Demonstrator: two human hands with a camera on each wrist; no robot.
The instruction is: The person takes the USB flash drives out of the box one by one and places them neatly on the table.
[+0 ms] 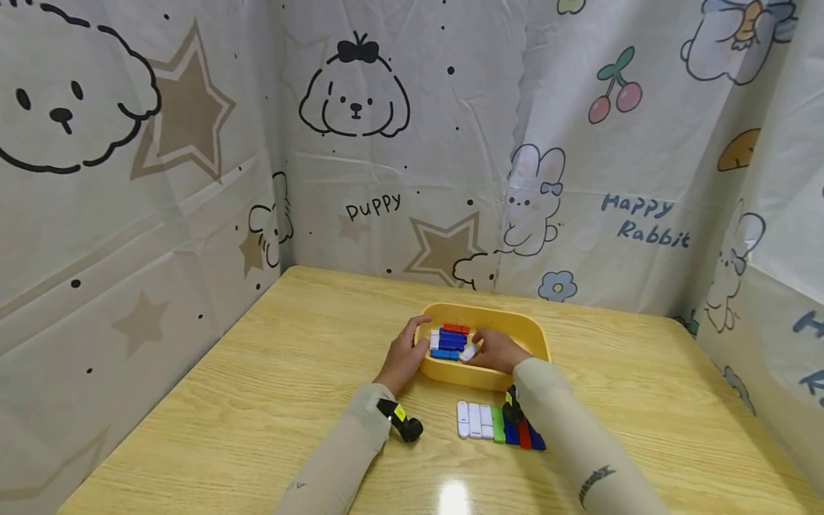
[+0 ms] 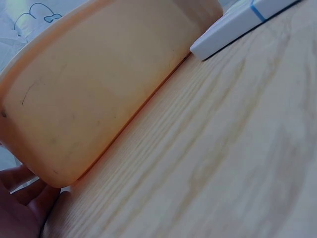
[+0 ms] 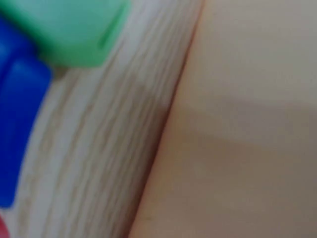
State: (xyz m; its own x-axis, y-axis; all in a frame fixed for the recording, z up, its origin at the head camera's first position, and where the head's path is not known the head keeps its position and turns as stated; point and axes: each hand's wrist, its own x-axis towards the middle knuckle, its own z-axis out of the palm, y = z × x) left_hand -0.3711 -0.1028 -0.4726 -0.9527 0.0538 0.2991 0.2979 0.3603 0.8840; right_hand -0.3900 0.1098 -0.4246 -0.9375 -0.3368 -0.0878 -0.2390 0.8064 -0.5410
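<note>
While both hands worked at the yellow tray (image 1: 537,332) on the bench (image 1: 257,400), the left hand (image 1: 404,355) rested against the tray's left rim, its thumb hooked over the edge. The right hand (image 1: 497,349) lay inside the tray, fingers curled round a white piece (image 1: 468,352). Just left of that hand, between the two hands, red and blue pieces (image 1: 452,338) sat stacked in the tray. Near the right wrist, outside the tray, a row of white, green, blue and red pieces (image 1: 497,423) lay side by side on the bench, partly hidden by the sleeve.
</note>
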